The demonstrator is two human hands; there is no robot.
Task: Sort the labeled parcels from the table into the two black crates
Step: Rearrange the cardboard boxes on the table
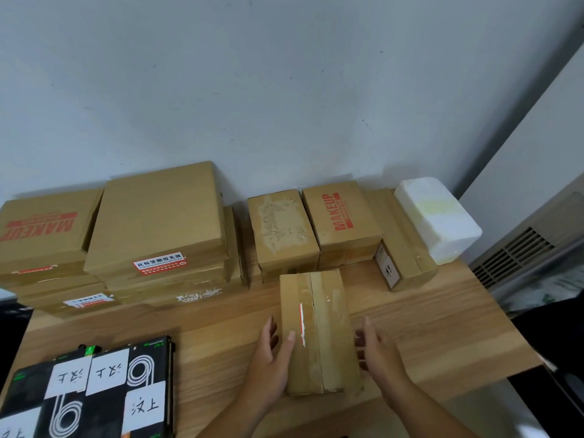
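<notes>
Lying flat on the wooden table (442, 327): one taped brown parcel (319, 330). Left hand (271, 358) is at the parcel's 9 o'clock side, with fingers straight against it and the thumb laid on top. Right hand (376, 352) is at 3 o'clock, fingers relaxed and apart, contact unclear. Stacked cartons (158, 222) line the wall from 10 to 12 o'clock. White foam box (437, 216) at 1 o'clock. Black boxes with white labels (94, 390) at 8 o'clock.

parcel (319, 330): brown, red-and-white strip | MAKEUP box (343, 213): brown, red letters | foam box (437, 216): white, faint yellow | table (426, 327): light brown wood stripes | flat packs (101, 406): black, white labels, white loops
</notes>
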